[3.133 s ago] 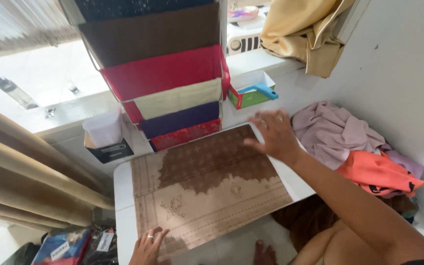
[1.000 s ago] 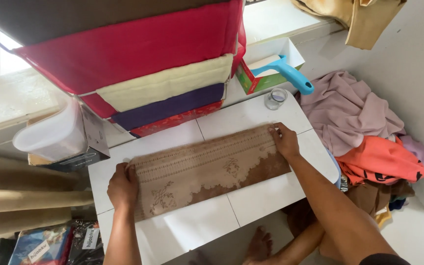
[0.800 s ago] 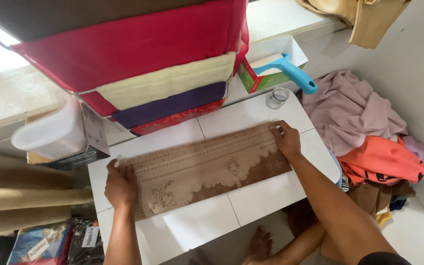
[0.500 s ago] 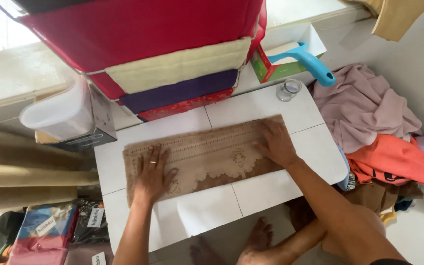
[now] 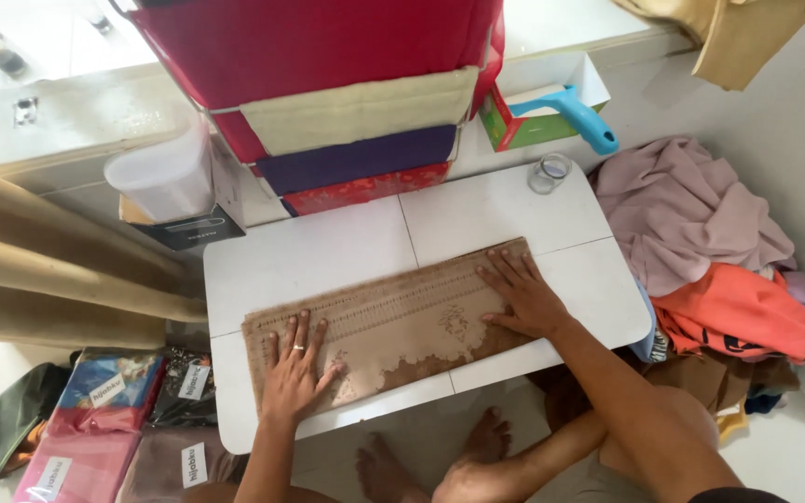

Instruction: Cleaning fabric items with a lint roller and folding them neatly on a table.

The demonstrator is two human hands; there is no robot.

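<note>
A folded brown patterned scarf [image 5: 393, 326], judged thin, soft and light, is pressed flat across the white bench [image 5: 328, 251] by the left hand [image 5: 293, 373] and right hand [image 5: 522, 296], fingers spread, its ends best pinched.

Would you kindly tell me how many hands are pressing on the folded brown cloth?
2: the left hand lies flat on the folded brown cloth near its left end, and the right hand lies flat near its right end.
</note>
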